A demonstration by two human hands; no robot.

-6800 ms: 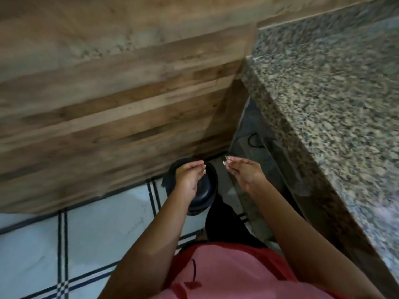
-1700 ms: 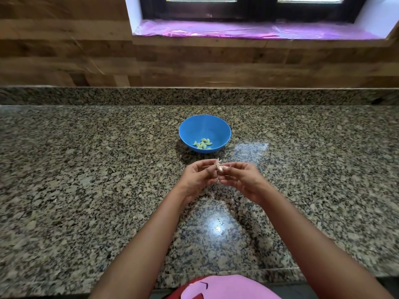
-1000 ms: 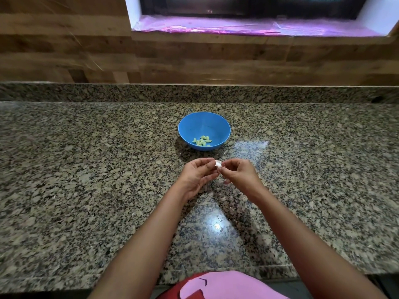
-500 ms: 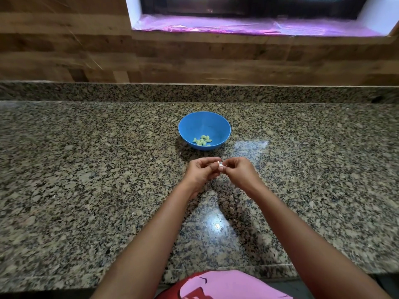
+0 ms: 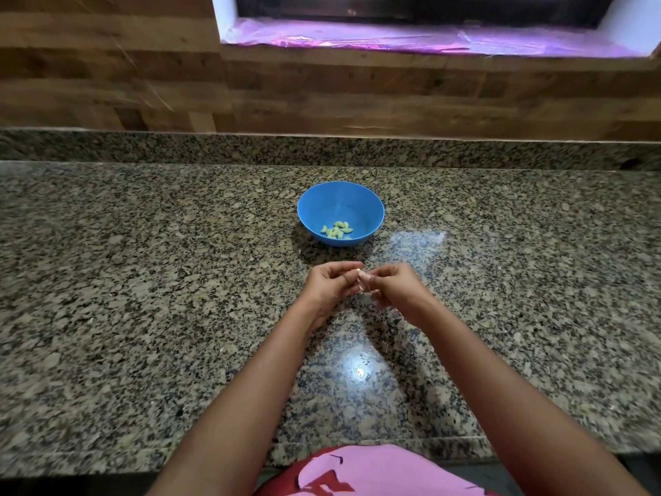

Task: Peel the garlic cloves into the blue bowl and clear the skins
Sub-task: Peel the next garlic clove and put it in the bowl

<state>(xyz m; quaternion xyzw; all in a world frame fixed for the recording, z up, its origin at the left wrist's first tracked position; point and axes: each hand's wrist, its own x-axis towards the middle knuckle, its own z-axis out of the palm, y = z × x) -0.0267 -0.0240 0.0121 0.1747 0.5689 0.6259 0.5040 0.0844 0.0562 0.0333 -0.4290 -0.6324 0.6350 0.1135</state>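
Note:
A blue bowl (image 5: pixel 340 200) stands on the granite counter (image 5: pixel 143 298) with several pale green peeled garlic cloves (image 5: pixel 336 230) lying in its bottom. Just in front of the bowl, my left hand (image 5: pixel 331 286) and my right hand (image 5: pixel 395 289) meet above the counter. Between their fingertips they pinch one small garlic clove (image 5: pixel 362 281) with whitish-pink skin. Most of the clove is hidden by the fingers.
A raised granite ledge (image 5: pixel 322 150) and a wood-pattern wall (image 5: pixel 107 84) close off the back of the counter. A window sill covered in purple film (image 5: pixel 411 37) sits above. The counter's front edge (image 5: pixel 107 460) is near my body.
Earlier I stood over a black bin on the floor with both hands above it. Now I face the counter, and both hands keep working the clove, barely shifting over the last second.

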